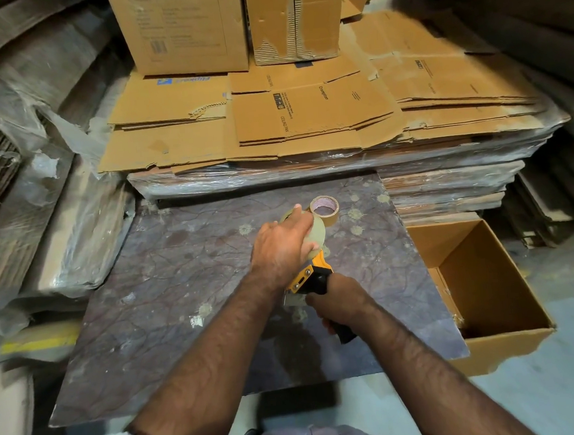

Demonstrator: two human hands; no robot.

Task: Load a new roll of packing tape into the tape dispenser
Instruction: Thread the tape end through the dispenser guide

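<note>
A roll of packing tape (pixel 318 230) is held from above by the left hand (pixel 283 248). The fingers are curled over the roll, so this grip is closed around it. The roll sits at the front end of the tape dispenser (pixel 312 277), which is yellow and black. Whether the roll is fully seated on the dispenser cannot be told, because much of it is hidden by the hand.

The black handle of the dispenser is gripped by the right hand (pixel 336 299), with the fingers wrapped tight around it. The dispenser is held just over the dark, stained surface (pixel 167 281).

A second, thinner roll (pixel 325 207) is seen lying flat on the surface, just behind the left hand, and its hollow middle can be seen.

Flat cardboard sheets (pixel 311 112) are piled behind the surface, and closed boxes (pixel 181 26) are stacked on top of them. An open cardboard box (pixel 490 290) is seen on the floor to the right of the surface.
</note>
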